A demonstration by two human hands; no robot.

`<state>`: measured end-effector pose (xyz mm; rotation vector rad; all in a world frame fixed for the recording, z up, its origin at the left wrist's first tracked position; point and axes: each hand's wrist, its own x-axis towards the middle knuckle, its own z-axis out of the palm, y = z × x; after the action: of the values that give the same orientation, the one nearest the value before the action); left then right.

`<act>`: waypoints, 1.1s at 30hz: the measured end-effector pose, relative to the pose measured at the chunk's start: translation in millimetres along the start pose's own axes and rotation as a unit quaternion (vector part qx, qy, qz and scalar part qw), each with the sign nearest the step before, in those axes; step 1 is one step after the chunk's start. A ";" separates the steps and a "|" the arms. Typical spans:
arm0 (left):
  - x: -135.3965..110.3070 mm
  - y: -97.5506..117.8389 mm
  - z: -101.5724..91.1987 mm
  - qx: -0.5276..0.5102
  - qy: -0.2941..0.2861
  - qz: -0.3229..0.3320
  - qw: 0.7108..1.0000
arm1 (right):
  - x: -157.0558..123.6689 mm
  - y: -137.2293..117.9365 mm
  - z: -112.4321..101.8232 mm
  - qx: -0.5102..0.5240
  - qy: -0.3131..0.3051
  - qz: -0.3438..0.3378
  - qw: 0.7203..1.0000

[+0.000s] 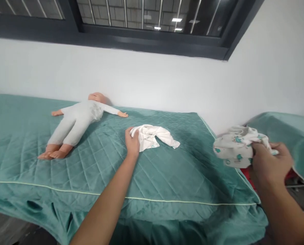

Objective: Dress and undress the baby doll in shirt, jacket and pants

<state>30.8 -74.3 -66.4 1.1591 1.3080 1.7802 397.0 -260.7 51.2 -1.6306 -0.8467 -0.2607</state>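
My left hand (pixel 132 143) is closed on the left end of a white baby garment (pixel 152 135), which lies crumpled on the green quilted cover with a sleeve or leg stretched to the right. Off to the right, my right hand (pixel 270 161) grips a bunched white printed baby garment (pixel 237 144) with small green figures. This one is held up in the air over the gap past the bed's right end. A baby doll (pixel 78 117) in a white suit lies on its back at the left, arms spread, apart from both hands.
The green quilted bed cover (pixel 182 177) has a pale piped edge along the front. A white wall (pixel 152 78) with a dark-framed barred window (pixel 152 41) stands behind. Another green-covered surface (pixel 282 131) is at the right, with something red below.
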 end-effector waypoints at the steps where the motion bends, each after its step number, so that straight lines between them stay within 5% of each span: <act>1: 0.3 -1.3 0.1 0.002 -0.002 -0.003 1.000 | 4.0 -2.5 -13.2 -0.035 0.014 -0.020 0.999; 4: 0.3 -1.1 0.0 0.030 -0.014 0.011 0.999 | -1.1 -4.8 -23.8 -0.074 -0.022 -0.091 0.993; 7: -2.8 6.8 -0.9 0.117 -0.025 0.102 0.988 | -26.5 11.7 0.1 -0.065 -0.184 -0.123 0.973; 9: -7.4 14.3 -2.6 0.199 -0.040 0.182 0.962 | -45.9 30.7 21.0 -0.103 -0.316 -0.129 0.934; 14: -17.9 25.7 -10.9 0.357 -0.117 0.237 0.896 | -62.8 61.1 39.3 -0.171 -0.364 -0.214 0.890; 17: -15.1 27.9 -18.6 0.347 -0.134 0.173 0.912 | -50.6 51.9 27.5 -0.194 -0.381 -0.228 0.875; 23: -1.5 58.0 -33.5 0.237 -0.186 0.115 0.947 | -38.0 -22.8 27.4 -0.191 -0.364 -0.240 0.879; 28: -6.4 138.0 -39.6 0.086 -0.308 0.120 0.940 | -57.9 -124.4 68.8 -0.027 -0.436 -0.248 0.865; 33: -10.1 221.1 -61.3 -0.011 -0.413 0.125 0.902 | -70.4 -216.3 97.3 0.090 -0.526 -0.319 0.784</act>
<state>-19.2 -174.4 134.3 1.8503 0.6410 1.1913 179.7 -194.2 149.0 -1.1634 -2.2119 0.3270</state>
